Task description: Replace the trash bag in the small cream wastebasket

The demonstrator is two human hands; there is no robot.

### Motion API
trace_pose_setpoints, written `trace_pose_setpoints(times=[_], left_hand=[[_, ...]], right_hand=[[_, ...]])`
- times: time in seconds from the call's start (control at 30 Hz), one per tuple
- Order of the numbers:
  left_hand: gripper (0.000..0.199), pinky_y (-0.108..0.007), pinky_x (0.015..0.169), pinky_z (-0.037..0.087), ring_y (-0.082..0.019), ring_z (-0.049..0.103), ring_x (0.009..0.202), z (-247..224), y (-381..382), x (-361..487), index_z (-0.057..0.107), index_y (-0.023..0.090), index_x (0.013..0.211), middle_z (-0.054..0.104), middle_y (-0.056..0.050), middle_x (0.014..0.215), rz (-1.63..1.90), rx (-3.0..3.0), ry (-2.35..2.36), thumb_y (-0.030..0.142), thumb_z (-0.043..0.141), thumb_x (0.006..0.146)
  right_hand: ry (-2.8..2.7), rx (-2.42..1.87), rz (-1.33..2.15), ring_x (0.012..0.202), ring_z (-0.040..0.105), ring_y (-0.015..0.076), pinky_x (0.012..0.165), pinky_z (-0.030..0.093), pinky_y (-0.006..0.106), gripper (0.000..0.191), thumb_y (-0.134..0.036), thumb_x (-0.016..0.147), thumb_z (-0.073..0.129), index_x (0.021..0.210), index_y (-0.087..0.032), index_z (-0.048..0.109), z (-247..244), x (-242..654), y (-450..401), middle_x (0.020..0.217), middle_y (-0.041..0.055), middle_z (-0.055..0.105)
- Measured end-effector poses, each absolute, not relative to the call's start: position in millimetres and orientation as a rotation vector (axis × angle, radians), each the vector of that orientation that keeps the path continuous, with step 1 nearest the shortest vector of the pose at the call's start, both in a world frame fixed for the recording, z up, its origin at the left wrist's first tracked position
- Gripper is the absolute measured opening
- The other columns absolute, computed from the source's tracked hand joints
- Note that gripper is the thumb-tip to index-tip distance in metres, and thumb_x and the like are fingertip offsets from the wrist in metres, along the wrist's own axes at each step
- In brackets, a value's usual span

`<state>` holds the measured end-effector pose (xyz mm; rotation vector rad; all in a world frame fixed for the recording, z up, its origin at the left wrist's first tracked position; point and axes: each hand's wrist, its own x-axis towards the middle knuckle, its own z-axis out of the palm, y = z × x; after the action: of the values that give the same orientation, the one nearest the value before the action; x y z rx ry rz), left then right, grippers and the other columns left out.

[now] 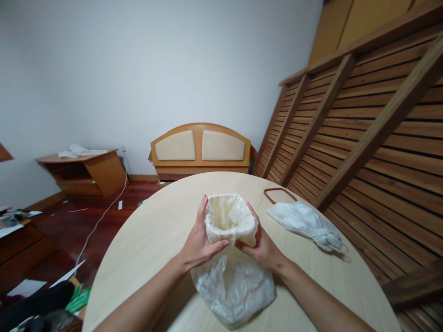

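Note:
Between my two hands is a small whitish bin (pixel 247 236) with a thin white plastic bag (pixel 235 288) lining its inside and folded over its rim. The rest of the bag hangs out toward me and spreads on the table. My left hand (pixel 204 240) grips the bin's left side, thumb across the near side. My right hand (pixel 261 240) wraps round the right side, its thumb also in front. To the right lie a brown rounded rectangular ring (pixel 266 195) and a knotted white plastic bag (pixel 304 221), which overlaps the ring's near edge.
Everything rests on a pale round table (pixel 148 235). A slatted wooden frame (pixel 346 138) leans along the right side. Behind stands a headboard (pixel 199 143). On the left are a low cabinet (pixel 100 177), a white cable (pixel 100 219) on the floor and scattered papers (pixel 27 287).

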<state>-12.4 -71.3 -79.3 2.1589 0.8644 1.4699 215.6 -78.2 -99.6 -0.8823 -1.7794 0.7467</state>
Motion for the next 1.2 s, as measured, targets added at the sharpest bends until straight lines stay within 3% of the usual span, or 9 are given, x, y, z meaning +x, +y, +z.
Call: trace_pose_setpoints(times=[0.13,0.27,0.37,0.47,0.6,0.77,0.87,1.03,1.2], left_hand=[[0.117,-0.062,0.123,0.022,-0.039,0.018,0.155,-79,-69,-16,0.005,0.023,0.161,0.014,-0.023,0.167,1.384,2.199,0.903,0.05,0.081,0.077],[0.108,-0.065,0.123,0.017,-0.04,0.007,0.157,-80,-68,-17,0.012,0.027,0.16,0.002,-0.019,0.17,1.348,2.279,0.926,0.052,0.078,0.079],[0.104,-0.065,0.122,0.021,-0.041,0.009,0.156,-79,-68,-17,0.012,0.028,0.16,0.004,-0.02,0.169,1.352,2.314,0.952,0.052,0.076,0.081],[0.102,-0.067,0.12,0.023,-0.041,0.009,0.156,-75,-70,-17,0.012,0.027,0.16,0.004,-0.021,0.169,1.437,2.411,0.99,0.047,0.076,0.082],[0.087,-0.069,0.118,0.025,-0.042,0.012,0.155,-67,-74,-20,0.024,0.027,0.157,0.011,-0.019,0.168,1.564,2.657,0.862,0.038,0.073,0.085],[0.057,-0.063,0.117,0.032,-0.037,0.021,0.154,-67,-73,-20,0.04,0.025,0.146,0.029,-0.019,0.162,1.438,2.738,0.853,0.026,0.06,0.094],[0.053,-0.061,0.116,0.035,-0.035,0.027,0.151,-69,-73,-19,0.04,0.023,0.143,0.038,-0.02,0.156,1.439,2.713,0.844,0.024,0.06,0.094],[0.051,-0.063,0.115,0.035,-0.037,0.029,0.149,-66,-74,-20,0.043,0.022,0.141,0.041,-0.019,0.154,1.464,2.744,0.804,0.028,0.06,0.093],[0.041,-0.062,0.112,0.039,-0.036,0.033,0.147,-65,-75,-22,0.048,0.023,0.135,0.045,-0.018,0.149,1.503,2.759,0.831,0.026,0.057,0.095]], right_hand=[[-1.814,-0.874,0.562,0.152,0.027,0.0327,0.122,0.027,0.055,0.114,-0.046,0.078,0.081,0.162,-0.028,0.006,-94,222,-78,0.168,0.0164,0.019],[-1.95,-0.743,0.195,0.154,0.023,0.0341,0.122,0.027,0.057,0.092,-0.052,0.088,0.069,0.161,-0.031,0.018,-85,225,-80,0.169,0.0121,0.016],[-2.01,-0.784,0.072,0.153,0.028,0.0289,0.12,0.034,0.053,0.07,-0.038,0.098,0.059,0.158,-0.033,0.024,-82,222,-82,0.167,0.0097,0.024],[-2.015,-0.82,0.011,0.151,0.031,0.0265,0.119,0.036,0.051,0.068,-0.029,0.099,0.057,0.158,-0.031,0.023,-83,220,-82,0.165,0.0116,0.028],[-2.013,-0.778,-0.1,0.152,0.027,0.0301,0.118,0.036,0.056,0.069,-0.033,0.098,0.057,0.157,-0.027,0.023,-82,222,-82,0.166,0.0142,0.024],[-2.059,-0.755,-0.145,0.149,0.033,0.0288,0.117,0.038,0.055,0.055,-0.031,0.101,0.05,0.153,-0.025,0.033,-81,225,-78,0.158,0.0142,0.038],[-2.047,-0.745,-0.165,0.147,0.036,0.0284,0.115,0.04,0.055,0.056,-0.031,0.101,0.049,0.153,-0.024,0.031,-81,225,-78,0.156,0.0147,0.041],[-2.04,-0.699,-0.175,0.144,0.04,0.0305,0.113,0.041,0.055,0.058,-0.051,0.104,0.035,0.153,-0.021,0.032,-79,231,-78,0.153,0.0166,0.044],[-1.865,-0.955,-0.236,0.132,0.053,0.0265,0.111,0.042,0.05,0.047,-0.041,0.107,0.024,0.136,-0.021,0.055,-79,259,-57,0.136,0.013,0.062]])
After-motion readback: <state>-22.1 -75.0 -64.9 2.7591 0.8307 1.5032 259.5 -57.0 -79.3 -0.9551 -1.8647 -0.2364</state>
